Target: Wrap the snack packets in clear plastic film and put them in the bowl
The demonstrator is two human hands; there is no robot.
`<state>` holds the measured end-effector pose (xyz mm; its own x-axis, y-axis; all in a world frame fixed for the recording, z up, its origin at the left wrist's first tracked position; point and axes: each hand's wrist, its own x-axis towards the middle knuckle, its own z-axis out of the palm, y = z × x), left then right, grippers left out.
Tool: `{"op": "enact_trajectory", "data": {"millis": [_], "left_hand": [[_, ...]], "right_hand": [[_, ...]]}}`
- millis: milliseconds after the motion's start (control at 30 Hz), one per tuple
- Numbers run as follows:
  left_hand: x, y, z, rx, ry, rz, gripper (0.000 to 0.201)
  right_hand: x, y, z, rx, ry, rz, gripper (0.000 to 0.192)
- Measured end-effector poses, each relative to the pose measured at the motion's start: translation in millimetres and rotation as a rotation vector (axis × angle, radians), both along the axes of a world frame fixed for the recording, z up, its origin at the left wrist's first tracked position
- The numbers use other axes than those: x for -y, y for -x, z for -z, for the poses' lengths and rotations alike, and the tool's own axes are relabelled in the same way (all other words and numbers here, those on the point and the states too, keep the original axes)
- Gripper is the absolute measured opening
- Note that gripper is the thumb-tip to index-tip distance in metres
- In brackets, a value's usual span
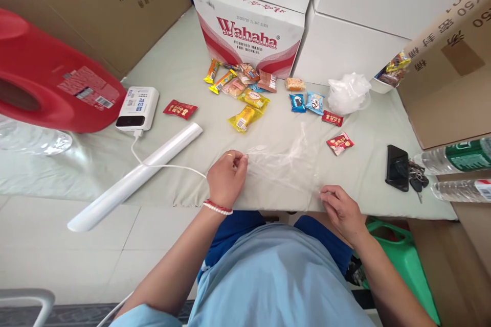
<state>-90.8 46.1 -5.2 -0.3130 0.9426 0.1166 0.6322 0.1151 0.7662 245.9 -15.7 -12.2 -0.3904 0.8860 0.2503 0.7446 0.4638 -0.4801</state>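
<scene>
- Head view looks down on a low table [184, 69] covered in pale cloth, with the person seated at its near edge in a light blue shirt.
- A clear plastic bag [282, 168] lies flat on the cloth right in front of the person, between the two hands and close to the table's edge.
- Their left hand [227, 178] pinches the bag's left edge, thumb and fingertips closed on the film; a red and white bracelet sits on that wrist.
- Their right hand [342, 210] rests at the bag's lower right corner, fingers curled narrow; it seems to hold the film, though I cannot tell how firmly, as the plastic is nearly invisible there.
- My reading: the bag is being spread or its mouth worked open, with nothing inside it yet.
- As I judge it, the next move calls for parting the two thin layers, which tend to cling, so a rubbing pinch would serve better than a pull.
- Beyond the bag lies a scatter of wrapped snacks [245, 93], well apart from both hands, and a red packet [339, 143] nearer the right side.
- A roll of bags [134, 179] lies to the left, a white power bank [137, 108] behind it, and a Wahaha carton [249, 28] at the back.
- A phone [396, 167] and keys lie far right.
</scene>
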Motion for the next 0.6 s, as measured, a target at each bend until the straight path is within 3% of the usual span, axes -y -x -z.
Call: {"op": "enact_trajectory", "data": {"millis": [67, 167, 267, 367, 467, 533, 600], "left_hand": [[10.9, 7.2, -1.1, 0.020, 0.026, -0.033, 0.023], [28.2, 15.8, 1.8, -0.042, -0.004, -0.030, 0.026], [43.2, 18.4, 5.6, -0.148, -0.142, 0.018, 0.023], [52.1, 12.7, 5.0, -0.099, -0.193, 0.119, 0.021], [54.3, 5.8, 0.3, -0.036, -0.193, 0.169, 0.021], [54.5, 6.7, -3.0, -0.038, -0.195, 0.110, 0.022], [56.2, 13.8, -4.0, -0.039, -0.191, -0.021, 0.021]], "right_hand": [[1.6, 2.8, 1.4, -0.008, 0.096, -0.061, 0.032], [-4.3, 4.8, -10.7, -0.053, 0.339, -0.168, 0.028], [-24.9, 1.8, -26.8, -0.157, 0.460, -0.033, 0.030], [-59.3, 6.5, -30.3, -0.309, 0.407, 0.160, 0.067], [-96.2, 27.9, -22.5, -0.484, 0.508, 0.116, 0.099], [-116.0, 47.9, -18.2, -0.554, 0.611, 0.089, 0.087], [-130.0, 66.7, -17.5, -0.615, 0.630, 0.078, 0.060]]}}
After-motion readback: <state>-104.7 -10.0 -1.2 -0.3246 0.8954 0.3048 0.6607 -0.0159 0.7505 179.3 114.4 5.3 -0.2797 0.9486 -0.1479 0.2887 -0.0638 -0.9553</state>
